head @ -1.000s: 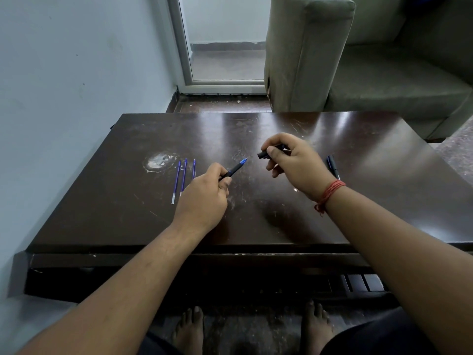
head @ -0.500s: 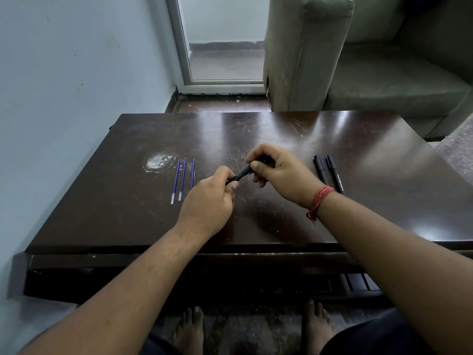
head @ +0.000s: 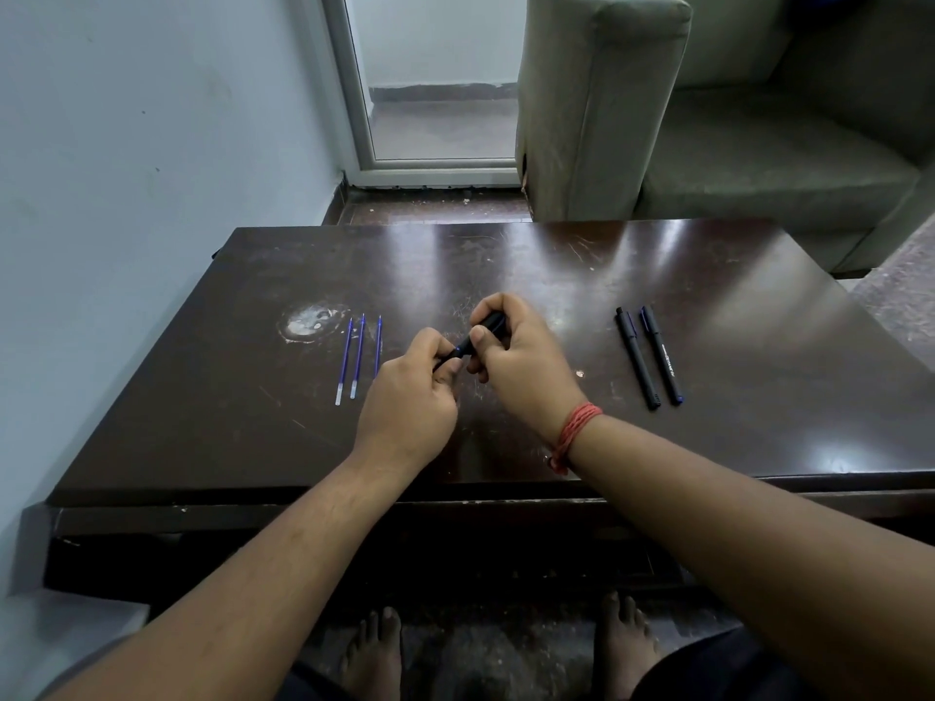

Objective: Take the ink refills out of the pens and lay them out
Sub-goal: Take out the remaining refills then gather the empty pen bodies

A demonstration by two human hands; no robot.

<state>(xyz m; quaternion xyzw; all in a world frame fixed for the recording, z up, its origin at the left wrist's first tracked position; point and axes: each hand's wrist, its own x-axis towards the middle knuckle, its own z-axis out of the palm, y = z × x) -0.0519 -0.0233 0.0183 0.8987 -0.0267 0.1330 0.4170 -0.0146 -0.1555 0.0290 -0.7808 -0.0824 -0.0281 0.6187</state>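
Note:
Over the middle of the dark wooden table, my left hand and my right hand both grip one black pen. The left holds its lower end, the right its cap end, and the two parts meet with a bit of blue showing at the joint. Three blue ink refills lie side by side on the table left of my hands. Two more black pens lie parallel on the right side of the table.
A white worn patch marks the tabletop beside the refills. A pale wall runs along the table's left edge. A grey sofa stands behind the table at the right, a glass door beyond. My bare feet are under the near edge.
The pen body in my left hand and the cap in my right were held apart; my hands have come together and the two parts now meet. Both black pens at right are uncovered.

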